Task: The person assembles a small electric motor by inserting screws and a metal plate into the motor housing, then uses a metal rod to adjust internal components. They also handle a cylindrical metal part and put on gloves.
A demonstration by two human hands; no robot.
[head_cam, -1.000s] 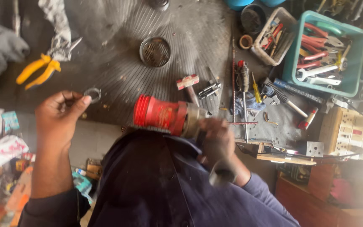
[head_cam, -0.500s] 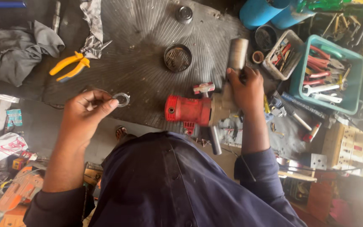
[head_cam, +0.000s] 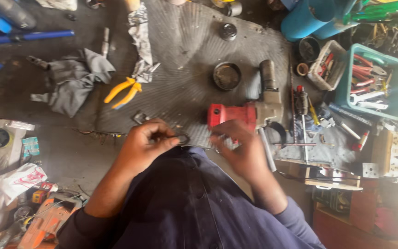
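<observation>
My left hand point(head_cam: 146, 143) pinches a small metal ring point(head_cam: 183, 138) between thumb and fingers, close to my chest. My right hand point(head_cam: 238, 150) hovers just beside it with fingers spread and slightly blurred, holding nothing. A red and grey power tool point(head_cam: 245, 113) lies on the round ribbed metal plate point(head_cam: 185, 55) just beyond my right hand. My dark blue work shirt fills the bottom of the view.
Yellow pliers point(head_cam: 124, 91) and a grey rag point(head_cam: 72, 78) lie at the left. A round metal cup point(head_cam: 227, 76) sits on the plate. A teal bin point(head_cam: 369, 83) of hand tools, a small tray point(head_cam: 325, 64) and blue cylinders point(head_cam: 309, 18) stand at the right. Packets clutter the lower left.
My right hand has let go of the power tool, which now lies on the plate, and come toward the left hand. The left hand brought the ring lower and closer.
</observation>
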